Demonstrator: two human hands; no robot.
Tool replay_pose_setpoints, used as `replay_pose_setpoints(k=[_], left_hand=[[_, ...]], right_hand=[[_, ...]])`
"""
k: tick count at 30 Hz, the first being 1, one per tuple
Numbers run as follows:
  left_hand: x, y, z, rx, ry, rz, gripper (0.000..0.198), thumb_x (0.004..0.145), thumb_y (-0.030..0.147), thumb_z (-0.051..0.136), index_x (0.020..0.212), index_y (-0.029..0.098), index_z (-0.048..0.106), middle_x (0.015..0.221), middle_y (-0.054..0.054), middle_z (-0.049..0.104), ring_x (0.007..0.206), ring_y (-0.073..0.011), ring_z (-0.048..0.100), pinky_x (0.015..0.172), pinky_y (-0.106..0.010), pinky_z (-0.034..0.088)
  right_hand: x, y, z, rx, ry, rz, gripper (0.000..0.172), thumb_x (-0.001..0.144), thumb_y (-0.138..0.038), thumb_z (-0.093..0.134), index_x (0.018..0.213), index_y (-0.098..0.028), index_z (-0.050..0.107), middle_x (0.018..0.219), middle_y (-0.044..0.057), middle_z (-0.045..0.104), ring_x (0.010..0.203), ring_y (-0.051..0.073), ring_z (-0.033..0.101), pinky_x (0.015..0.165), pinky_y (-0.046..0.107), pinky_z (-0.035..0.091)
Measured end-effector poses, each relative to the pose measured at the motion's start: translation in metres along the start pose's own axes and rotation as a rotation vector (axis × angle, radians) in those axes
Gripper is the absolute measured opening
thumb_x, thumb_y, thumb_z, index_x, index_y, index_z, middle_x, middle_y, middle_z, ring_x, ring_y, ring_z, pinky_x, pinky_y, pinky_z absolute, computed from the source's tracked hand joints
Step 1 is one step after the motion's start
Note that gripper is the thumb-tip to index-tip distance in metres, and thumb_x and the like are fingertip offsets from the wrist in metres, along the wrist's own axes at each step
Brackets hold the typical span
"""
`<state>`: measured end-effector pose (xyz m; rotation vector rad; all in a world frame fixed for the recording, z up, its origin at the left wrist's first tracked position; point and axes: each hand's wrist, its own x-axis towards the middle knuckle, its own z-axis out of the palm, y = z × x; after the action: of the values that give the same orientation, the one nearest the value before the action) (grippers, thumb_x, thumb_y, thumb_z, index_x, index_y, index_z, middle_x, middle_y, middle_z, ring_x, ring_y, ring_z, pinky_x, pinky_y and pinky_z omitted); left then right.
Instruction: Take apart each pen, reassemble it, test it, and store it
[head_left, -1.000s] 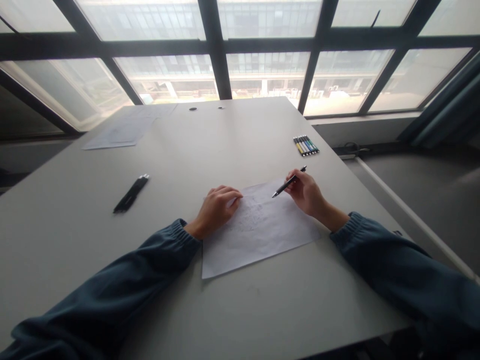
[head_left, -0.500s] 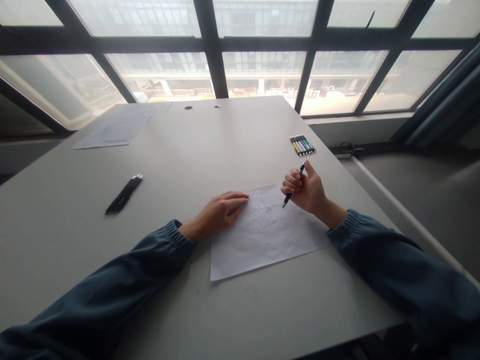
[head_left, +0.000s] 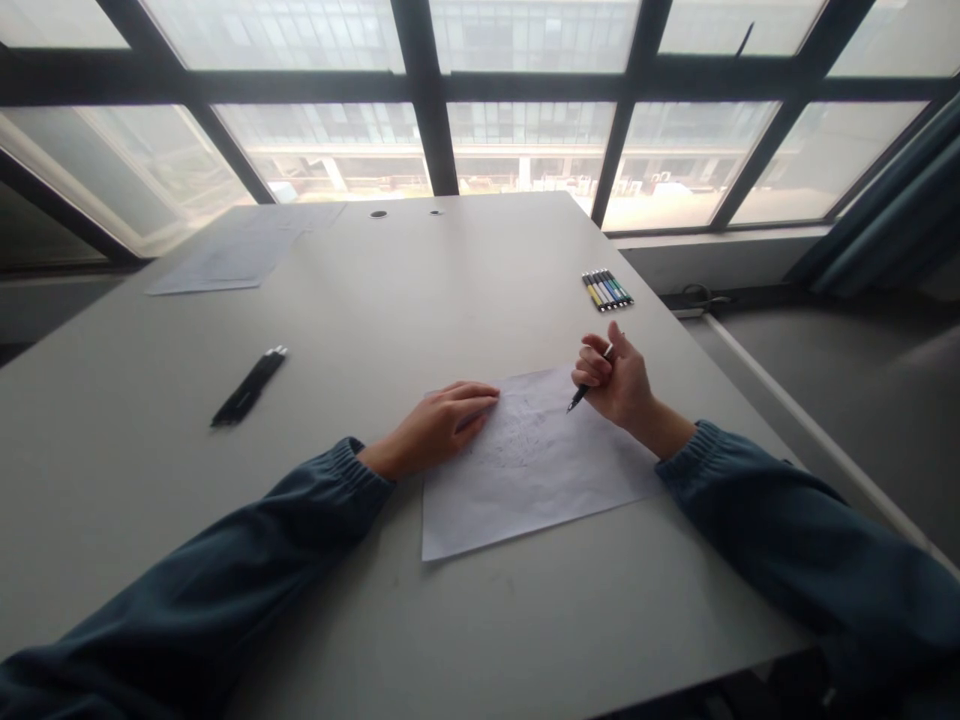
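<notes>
A white sheet of paper (head_left: 540,480) with a faint pencil drawing lies on the grey table (head_left: 420,290) in front of me. My left hand (head_left: 439,425) rests flat on the sheet's upper left corner, fingers stretched out together. My right hand (head_left: 619,385) is closed round a black pen (head_left: 581,395) at the sheet's upper right corner. The pen's tip points down and left, just above the paper.
Two black pens (head_left: 247,387) lie together at the left of the table. A row of several coloured markers (head_left: 607,290) sits near the right edge. More sheets of paper (head_left: 232,260) lie at the far left, by the windows. The table's right edge drops to the floor.
My left hand has uncurled and now lies flat on the paper. My right hand has turned the pen from pointing left to a steeper hold and lowered the tip toward the sheet.
</notes>
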<state>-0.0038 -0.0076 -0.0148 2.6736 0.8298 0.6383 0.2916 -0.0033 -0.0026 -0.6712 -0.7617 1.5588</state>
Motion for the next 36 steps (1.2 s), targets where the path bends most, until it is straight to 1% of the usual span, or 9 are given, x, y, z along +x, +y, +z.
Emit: replay_pose_setpoints(k=[2, 7, 12, 14, 18, 23, 29, 33, 36], left_hand=[[0.0, 0.0, 0.0, -0.001, 0.004, 0.004, 0.032, 0.096, 0.022, 0.054, 0.124, 0.024, 0.068, 0.132, -0.008, 0.066, 0.12, -0.022, 0.063, 0.105, -0.037, 0.053], [0.0, -0.002, 0.001, -0.032, 0.011, 0.008, 0.033, 0.097, 0.02, 0.052, 0.125, 0.024, 0.068, 0.131, -0.009, 0.066, 0.121, -0.0225, 0.063, 0.106, -0.039, 0.053], [0.001, -0.002, 0.001, -0.095, 0.039, 0.014, 0.035, 0.098, 0.016, 0.049, 0.126, 0.024, 0.068, 0.13, -0.01, 0.067, 0.121, -0.0224, 0.064, 0.106, -0.039, 0.053], [0.001, -0.001, 0.001, -0.09, 0.04, 0.001, 0.034, 0.098, 0.018, 0.049, 0.126, 0.023, 0.069, 0.131, -0.01, 0.067, 0.121, -0.0224, 0.064, 0.106, -0.039, 0.053], [0.001, -0.001, 0.001, -0.046, 0.038, -0.008, 0.032, 0.097, 0.019, 0.052, 0.124, 0.024, 0.069, 0.132, -0.009, 0.066, 0.125, -0.0232, 0.061, 0.109, -0.041, 0.051], [0.001, -0.003, 0.002, -0.051, 0.061, -0.008, 0.03, 0.097, 0.02, 0.054, 0.121, 0.025, 0.071, 0.131, -0.009, 0.067, 0.124, -0.0222, 0.062, 0.108, -0.041, 0.052], [0.001, -0.004, 0.001, -0.045, 0.04, -0.011, 0.032, 0.096, 0.021, 0.055, 0.123, 0.026, 0.07, 0.132, -0.008, 0.067, 0.125, -0.0225, 0.061, 0.109, -0.04, 0.051], [0.0, -0.006, 0.002, -0.025, 0.025, -0.017, 0.033, 0.096, 0.021, 0.054, 0.124, 0.027, 0.069, 0.134, -0.007, 0.065, 0.125, -0.0221, 0.061, 0.109, -0.04, 0.05], [0.0, -0.006, 0.003, -0.011, 0.02, -0.022, 0.033, 0.097, 0.021, 0.052, 0.125, 0.026, 0.069, 0.134, -0.007, 0.065, 0.126, -0.022, 0.06, 0.11, -0.04, 0.05]], right_hand=[[0.001, 0.001, -0.002, -0.02, 0.025, 0.007, 0.027, 0.087, -0.048, 0.063, 0.085, -0.021, 0.068, 0.046, -0.01, 0.025, 0.04, 0.011, 0.022, 0.042, 0.026, 0.033], [0.002, 0.005, -0.004, 0.019, 0.016, 0.036, 0.037, 0.089, -0.053, 0.052, 0.088, -0.022, 0.071, 0.071, 0.003, 0.064, 0.059, 0.016, 0.053, 0.059, 0.035, 0.05], [-0.001, 0.007, -0.002, -0.139, 0.02, 0.037, 0.066, 0.084, -0.082, 0.044, 0.085, -0.022, 0.07, 0.052, -0.002, 0.046, 0.045, 0.014, 0.039, 0.045, 0.03, 0.035], [-0.002, 0.008, -0.001, -0.161, 0.025, 0.039, 0.07, 0.081, -0.086, 0.043, 0.09, -0.022, 0.069, 0.054, -0.001, 0.05, 0.046, 0.014, 0.043, 0.044, 0.029, 0.033], [-0.003, 0.01, 0.0, -0.131, 0.021, 0.068, 0.057, 0.079, -0.077, 0.059, 0.095, -0.023, 0.067, 0.081, 0.005, 0.068, 0.062, 0.016, 0.057, 0.048, 0.027, 0.039], [-0.001, 0.013, -0.002, -0.146, 0.096, -0.02, 0.031, 0.076, -0.046, 0.079, 0.078, -0.023, 0.059, 0.061, -0.005, 0.053, 0.055, 0.01, 0.049, 0.048, 0.023, 0.035], [-0.001, 0.014, -0.005, -0.2, 0.069, -0.028, 0.033, 0.082, -0.054, 0.07, 0.096, -0.025, 0.066, 0.089, 0.001, 0.069, 0.071, 0.013, 0.063, 0.053, 0.024, 0.043], [-0.003, 0.017, -0.001, -0.267, 0.091, -0.099, 0.029, 0.075, -0.043, 0.082, 0.083, -0.023, 0.063, 0.07, -0.003, 0.063, 0.059, 0.01, 0.057, 0.049, 0.022, 0.039], [-0.005, 0.02, 0.001, -0.324, 0.118, -0.152, 0.033, 0.076, -0.047, 0.082, 0.075, -0.02, 0.062, 0.061, -0.003, 0.06, 0.05, 0.009, 0.051, 0.043, 0.021, 0.033]])
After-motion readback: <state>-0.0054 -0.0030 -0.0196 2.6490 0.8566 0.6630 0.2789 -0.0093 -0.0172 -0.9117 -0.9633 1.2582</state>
